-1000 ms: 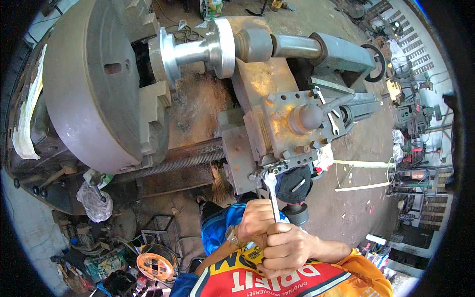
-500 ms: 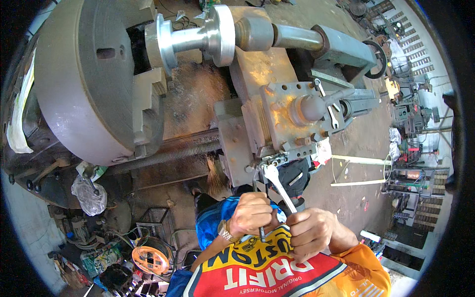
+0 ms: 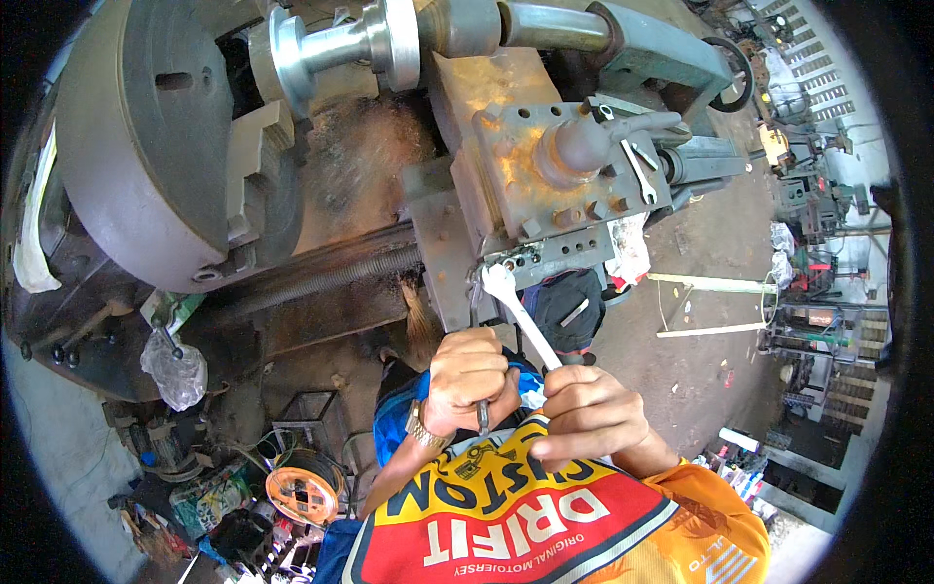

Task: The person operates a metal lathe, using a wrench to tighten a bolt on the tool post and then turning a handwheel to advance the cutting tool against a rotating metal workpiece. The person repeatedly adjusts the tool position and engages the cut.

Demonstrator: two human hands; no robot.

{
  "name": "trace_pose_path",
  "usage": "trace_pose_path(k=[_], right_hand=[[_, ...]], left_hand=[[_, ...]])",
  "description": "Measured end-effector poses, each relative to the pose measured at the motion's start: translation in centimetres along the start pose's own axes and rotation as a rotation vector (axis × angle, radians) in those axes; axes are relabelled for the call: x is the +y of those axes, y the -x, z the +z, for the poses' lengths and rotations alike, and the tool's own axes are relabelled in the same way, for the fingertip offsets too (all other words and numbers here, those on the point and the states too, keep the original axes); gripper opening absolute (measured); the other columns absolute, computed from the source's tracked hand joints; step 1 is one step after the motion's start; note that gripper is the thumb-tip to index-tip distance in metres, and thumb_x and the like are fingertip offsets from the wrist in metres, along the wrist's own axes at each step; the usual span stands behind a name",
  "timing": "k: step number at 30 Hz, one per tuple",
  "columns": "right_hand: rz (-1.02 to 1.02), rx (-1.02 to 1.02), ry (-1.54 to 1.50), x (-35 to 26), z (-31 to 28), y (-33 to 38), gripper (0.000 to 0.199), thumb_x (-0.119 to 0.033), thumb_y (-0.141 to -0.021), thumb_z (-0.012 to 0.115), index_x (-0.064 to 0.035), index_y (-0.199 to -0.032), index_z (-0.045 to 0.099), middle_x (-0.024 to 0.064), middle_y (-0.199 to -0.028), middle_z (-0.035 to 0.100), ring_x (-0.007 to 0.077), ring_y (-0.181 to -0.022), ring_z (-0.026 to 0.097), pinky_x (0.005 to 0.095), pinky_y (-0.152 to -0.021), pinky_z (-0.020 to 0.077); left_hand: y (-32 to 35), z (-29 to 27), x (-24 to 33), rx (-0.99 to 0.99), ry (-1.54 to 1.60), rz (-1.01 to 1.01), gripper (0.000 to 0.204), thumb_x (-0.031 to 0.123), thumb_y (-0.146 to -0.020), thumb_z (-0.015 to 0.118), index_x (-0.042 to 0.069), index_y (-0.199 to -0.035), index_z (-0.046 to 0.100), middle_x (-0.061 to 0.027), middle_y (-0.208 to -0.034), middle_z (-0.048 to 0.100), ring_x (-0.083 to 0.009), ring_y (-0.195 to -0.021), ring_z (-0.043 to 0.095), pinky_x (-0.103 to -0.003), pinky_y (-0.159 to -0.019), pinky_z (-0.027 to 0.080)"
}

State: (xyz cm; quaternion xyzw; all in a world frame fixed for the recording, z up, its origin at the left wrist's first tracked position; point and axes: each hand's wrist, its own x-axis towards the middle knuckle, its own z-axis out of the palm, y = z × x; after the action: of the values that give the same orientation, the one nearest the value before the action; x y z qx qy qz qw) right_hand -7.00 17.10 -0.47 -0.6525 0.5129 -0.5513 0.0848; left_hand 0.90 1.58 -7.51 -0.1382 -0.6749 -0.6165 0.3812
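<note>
The right hand (image 3: 592, 409) has its fingers curled around the lower part of a silver wrench (image 3: 530, 329), which rises from it, leaning up and to the left. The left hand (image 3: 467, 380), with a watch (image 3: 421, 428) at its wrist, makes a fist on a dark rod (image 3: 483, 419); the rod's end comes out below the fist. Ahead of both hands, the wrench head and the upper end of the rod are close together at the near edge of a tool post (image 3: 516, 175). Whether the wrench sits fully on a bolt, I cannot tell. If it sits badly, a strong pull could make it slip, and the knuckles could then strike the rod or the other hand. Farther ahead of the right hand, a loose spanner (image 3: 638, 173) lies on the tool post; strong shaking might make it fall.
</note>
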Motion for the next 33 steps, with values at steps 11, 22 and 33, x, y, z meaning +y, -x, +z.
trace_pose_path(k=[11, 22, 33], right_hand=[[0.085, 0.817, -0.296, 0.3, 6.0, 0.0, 0.016, 0.006, -0.082, 0.070, -0.0006, -0.092, 0.060, 0.0093, -0.065, 0.060, 0.0238, -0.060, 0.054, 0.0480, -0.070, 0.0461], [0.156, 0.568, -0.637, 1.3, 0.1, 0.0, 0.019, 0.013, -0.062, 0.072, -0.0002, -0.062, 0.058, 0.0090, -0.051, 0.054, 0.0231, -0.045, 0.047, 0.0431, -0.060, 0.0402], [0.062, 0.773, -0.783, 4.0, -1.3, 1.9, 0.027, 0.008, -0.062, 0.062, -0.0093, -0.076, 0.046, 0.0007, -0.048, 0.033, 0.0142, -0.038, 0.024, 0.0322, -0.050, 0.0234]], left_hand=[[0.3, 0.1, 0.1, 0.039, 0.025, -0.038, 0.038, -0.014, -0.060, 0.063, 0.008, -0.053, 0.033, -0.0036, -0.052, 0.034, -0.0223, -0.043, 0.035, -0.034, -0.044, 0.026], [-0.2, -0.6, -0.2, -0.028, 0.033, 0.032, 0.037, -0.012, -0.060, 0.064, 0.008, -0.055, 0.033, -0.0044, -0.053, 0.034, -0.0226, -0.044, 0.036, -0.036, -0.044, 0.026], [0.7, -0.5, -0.9, -0.043, 0.087, 0.068, 0.029, 0.003, -0.065, 0.069, 0.007, -0.057, 0.042, -0.0059, -0.056, 0.040, -0.0256, -0.051, 0.045, -0.038, -0.049, 0.034]])
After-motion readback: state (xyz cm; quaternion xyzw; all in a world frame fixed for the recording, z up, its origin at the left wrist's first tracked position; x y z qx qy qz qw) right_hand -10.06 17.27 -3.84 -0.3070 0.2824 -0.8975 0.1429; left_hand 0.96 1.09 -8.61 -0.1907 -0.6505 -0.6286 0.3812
